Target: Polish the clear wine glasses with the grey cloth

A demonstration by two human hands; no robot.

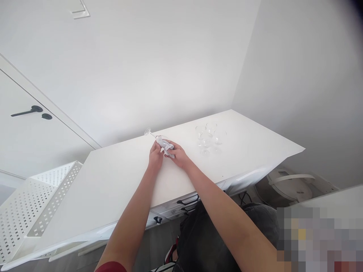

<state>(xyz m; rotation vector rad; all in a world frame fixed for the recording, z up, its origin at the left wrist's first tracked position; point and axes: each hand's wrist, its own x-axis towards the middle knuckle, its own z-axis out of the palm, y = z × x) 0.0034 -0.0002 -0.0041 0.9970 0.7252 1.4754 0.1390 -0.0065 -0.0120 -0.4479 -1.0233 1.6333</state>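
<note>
A stemmed wine glass (pixel 148 132) is held sideways above the white cabinet top (pixel 119 177), its foot pointing to the upper left. My left hand (pixel 155 154) is closed around the glass bowl from the left. With bent fingers, my right hand (pixel 178 154) presses a crumpled white cloth (pixel 167 148) against the bowl. The cloth covers much of the bowl, so its rim is hidden. Several clear stemmed glasses (pixel 209 136) stand grouped on the cabinet top to the right of my hands.
Black drawer handles (pixel 188 200) line the cabinet's front, close to my body. At the left stands a white perforated panel (pixel 28 204), below a door with a black handle (pixel 27 110). A round lidded bin (pixel 292 185) sits at the right. Walls rise behind the cabinet.
</note>
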